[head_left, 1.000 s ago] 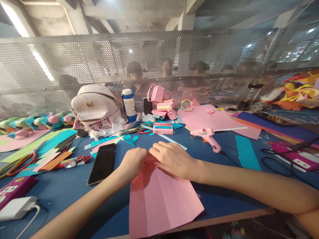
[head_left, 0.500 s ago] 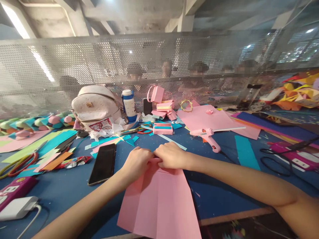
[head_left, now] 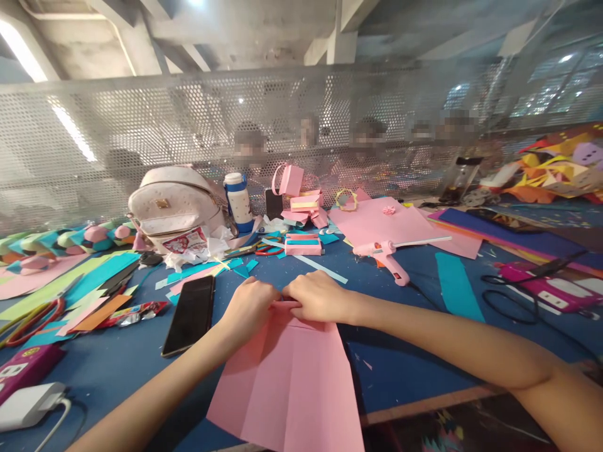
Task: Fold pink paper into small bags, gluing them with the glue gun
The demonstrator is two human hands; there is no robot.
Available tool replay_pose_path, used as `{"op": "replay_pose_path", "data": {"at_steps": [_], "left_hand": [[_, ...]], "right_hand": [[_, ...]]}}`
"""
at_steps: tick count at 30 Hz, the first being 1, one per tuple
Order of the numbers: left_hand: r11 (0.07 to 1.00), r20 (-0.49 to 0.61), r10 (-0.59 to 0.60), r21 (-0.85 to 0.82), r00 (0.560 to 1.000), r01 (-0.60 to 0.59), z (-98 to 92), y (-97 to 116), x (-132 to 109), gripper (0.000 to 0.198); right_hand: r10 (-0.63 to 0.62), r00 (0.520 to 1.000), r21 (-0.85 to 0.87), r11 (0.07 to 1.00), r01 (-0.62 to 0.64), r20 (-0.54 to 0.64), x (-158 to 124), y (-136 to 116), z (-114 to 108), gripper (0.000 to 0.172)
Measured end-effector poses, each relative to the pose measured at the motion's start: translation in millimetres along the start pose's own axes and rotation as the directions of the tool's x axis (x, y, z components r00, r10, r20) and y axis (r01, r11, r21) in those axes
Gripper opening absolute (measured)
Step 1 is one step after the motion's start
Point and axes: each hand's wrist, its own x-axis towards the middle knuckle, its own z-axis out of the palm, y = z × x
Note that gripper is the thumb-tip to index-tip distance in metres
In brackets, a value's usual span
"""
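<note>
A creased sheet of pink paper (head_left: 292,383) hangs toward me over the table's front edge, with several lengthwise fold lines. My left hand (head_left: 251,306) is closed on the far left part of its top edge. Right beside it, my right hand (head_left: 316,297) grips the same folded edge, fingers curled over the paper. The two hands nearly touch, and their fingertips are partly hidden. A black phone (head_left: 189,315) lies to the left of my left hand. Beyond my right hand rests a pink glue gun (head_left: 387,256).
At the back stand a white backpack (head_left: 176,201), a water bottle (head_left: 239,202) and folded pink paper boxes (head_left: 304,204). Scissors (head_left: 38,317) and a power strip (head_left: 28,370) lie left; another power strip (head_left: 551,289) with cords lies right. A perforated metal screen (head_left: 292,100) closes the back.
The view has shifted slightly, so things sit a little further left. Both hands keep their hold on the pink paper, whose lower end has swung slightly left.
</note>
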Motion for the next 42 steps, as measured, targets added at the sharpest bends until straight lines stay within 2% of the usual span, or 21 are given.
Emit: {"op": "replay_pose_path", "data": {"at_steps": [3,6,8,11,13,16,19,24,29,42], "left_hand": [[0.999,-0.051,0.040,0.006,0.998,-0.040,-13.5,1.6,-7.1,0.021],[0.993,-0.156,0.072,0.103,0.985,-0.056,-31.0,5.3,-22.3,0.019],[0.987,-0.175,0.141,0.095,0.974,-0.126,-36.2,7.7,-33.2,0.018],[0.947,-0.101,0.316,-0.031,0.943,-0.321,-27.7,8.4,-42.9,0.026],[0.931,-0.086,0.357,-0.053,0.930,-0.362,-15.4,6.6,-43.8,0.028],[0.938,-0.091,0.344,-0.012,0.935,-0.346,0.4,1.6,-41.5,0.028],[0.947,-0.069,0.318,-0.011,0.945,-0.320,6.0,-3.0,-40.5,0.027],[0.951,-0.045,0.302,-0.047,0.952,-0.304,4.0,-5.4,-43.0,0.024],[0.955,-0.020,0.290,-0.059,0.957,-0.290,3.1,-4.3,-43.9,0.025],[0.967,-0.084,0.235,-0.078,0.968,-0.241,7.5,1.3,-41.8,0.033]], "right_hand": [[0.009,1.000,0.001,1.000,-0.009,-0.016,-1.4,-0.3,2.8,0.014],[0.006,1.000,0.001,1.000,-0.006,-0.008,-0.6,0.3,6.5,0.013],[-0.011,1.000,0.004,1.000,0.011,-0.007,0.1,0.7,8.0,0.011],[-0.020,1.000,-0.002,1.000,0.020,0.017,0.3,-0.1,7.6,0.008],[-0.025,0.999,-0.015,1.000,0.025,0.031,-0.4,-1.9,6.4,0.007],[-0.050,0.999,-0.044,0.998,0.050,0.012,-2.0,-5.3,5.5,0.011],[-0.062,0.998,-0.053,0.997,0.063,0.015,-2.6,-7.2,5.5,0.013],[-0.041,0.996,-0.029,0.999,0.043,0.073,-0.8,-6.7,5.1,0.013],[-0.037,0.997,-0.038,0.998,0.040,0.067,0.6,-6.2,6.8,0.013],[-0.057,0.996,-0.024,0.998,0.059,0.068,-2.1,-6.0,4.8,0.013]]}}
